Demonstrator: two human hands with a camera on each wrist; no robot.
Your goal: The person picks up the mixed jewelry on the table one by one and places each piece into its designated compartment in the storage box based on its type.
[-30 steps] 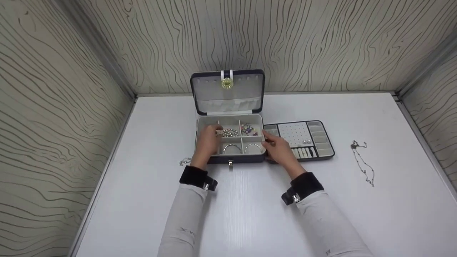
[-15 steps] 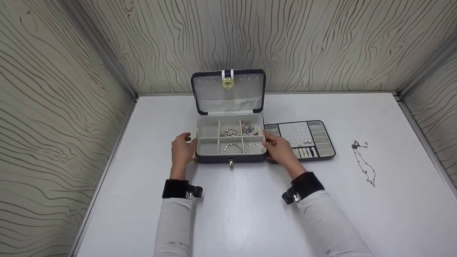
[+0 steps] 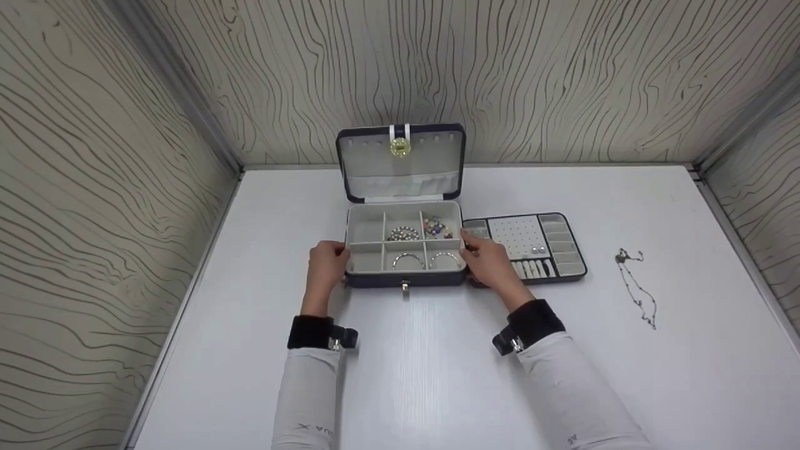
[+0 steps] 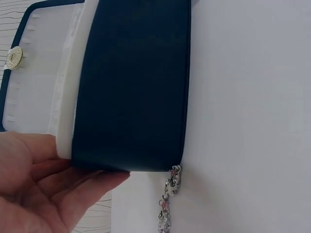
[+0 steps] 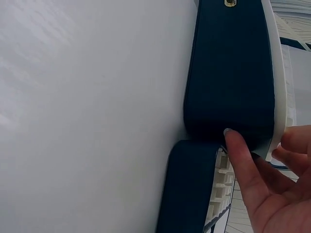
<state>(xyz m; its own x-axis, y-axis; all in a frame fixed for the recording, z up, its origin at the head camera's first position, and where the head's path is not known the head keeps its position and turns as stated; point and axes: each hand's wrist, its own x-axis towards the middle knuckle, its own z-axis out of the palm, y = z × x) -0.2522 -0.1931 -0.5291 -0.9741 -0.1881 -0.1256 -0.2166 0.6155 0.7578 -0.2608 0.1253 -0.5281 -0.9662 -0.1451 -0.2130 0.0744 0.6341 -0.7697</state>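
Note:
A navy jewelry box (image 3: 375, 279) stands with its lid (image 3: 400, 165) raised. My left hand (image 3: 326, 265) grips its left wall, thumb at the pale rim and fingers along the outer side, as the left wrist view shows. On the opposite wall my right hand (image 3: 490, 262) holds the box the same way, one fingertip (image 5: 228, 132) reaching toward its front corner. Inside, a beaded bracelet (image 3: 403, 233) and a multicoloured bead bracelet (image 3: 437, 227) lie in the back compartments. Two silver bangles (image 3: 409, 257) occupy front ones. The two left compartments hold nothing.
Against the box's right side lies a navy-edged jewelry tray (image 3: 570, 264) with rings and pearl earrings. Farther right on the white table (image 3: 700, 375) is a chain necklace (image 3: 639, 294). A silver chain (image 4: 165, 206) lies by the box's left front corner.
My left hand has come out of the back left compartment, moved left, and taken hold of the box's left wall. My right hand has stayed on the right wall.

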